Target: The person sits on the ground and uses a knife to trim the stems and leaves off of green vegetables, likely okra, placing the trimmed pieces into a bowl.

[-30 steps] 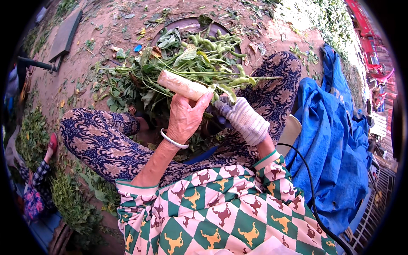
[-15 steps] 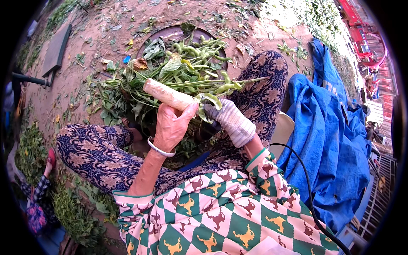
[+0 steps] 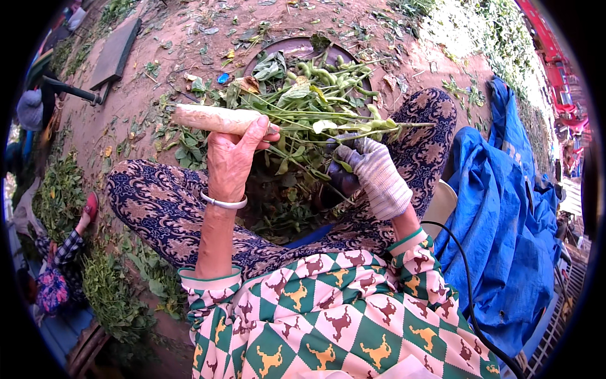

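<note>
My left hand (image 3: 233,158) is bare, with a white bracelet at the wrist. It is closed round the right end of a thick, pale cylinder (image 3: 211,119) that points left and lies nearly level. My right hand (image 3: 377,174) wears a striped knit glove with dark fingertips. Its fingers curl at the near right edge of the bean plants, closed on a green bit of bean plant (image 3: 344,165), whose exact part is half hidden. Leafy bean stems with plump green pods (image 3: 325,77) lie heaped in front of both hands.
The heap partly covers a round brown tray (image 3: 293,45). My patterned trouser legs (image 3: 164,218) bend on both sides. A blue tarp (image 3: 483,234) and black cable (image 3: 464,265) lie right. A dark board (image 3: 117,54) is far left; another person's red shoe (image 3: 92,206) shows at left.
My left hand has moved left with the pale cylinder, which has swung nearly level. My right hand has moved right and slightly down; the curled pod between the hands is gone from there.
</note>
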A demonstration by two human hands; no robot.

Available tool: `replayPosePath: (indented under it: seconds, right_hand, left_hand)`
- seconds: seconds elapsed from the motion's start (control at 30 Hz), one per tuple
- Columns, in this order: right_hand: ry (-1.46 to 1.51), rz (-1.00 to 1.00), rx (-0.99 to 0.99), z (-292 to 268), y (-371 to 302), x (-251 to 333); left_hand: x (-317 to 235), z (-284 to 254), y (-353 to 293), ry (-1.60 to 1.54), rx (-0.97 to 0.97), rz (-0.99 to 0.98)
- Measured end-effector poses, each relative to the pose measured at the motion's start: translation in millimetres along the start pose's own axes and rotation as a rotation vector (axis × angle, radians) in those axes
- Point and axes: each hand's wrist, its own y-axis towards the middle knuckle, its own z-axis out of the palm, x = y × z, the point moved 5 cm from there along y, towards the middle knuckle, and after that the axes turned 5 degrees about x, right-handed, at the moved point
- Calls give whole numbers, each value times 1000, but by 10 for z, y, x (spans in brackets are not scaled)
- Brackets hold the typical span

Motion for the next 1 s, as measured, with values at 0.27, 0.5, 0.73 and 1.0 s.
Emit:
replayPosePath:
  seconds: [0.27, 0.5, 0.73, 1.0]
  right_hand:
    - [91, -171, -3, -15, -105, 290]
    - [329, -264, -7, -103, -224, 417]
    - [234, -198, -12, -213, -333, 362]
    - [385, -239, 9, -131, -401, 231]
  left_hand:
    - [-49, -16, -37, -42, -27, 82]
    - [-109, -118, -45, -180, -12, 100]
    - [172, 462, -194, 110, 307, 137]
    - [359, 636, -198, 43, 35, 212]
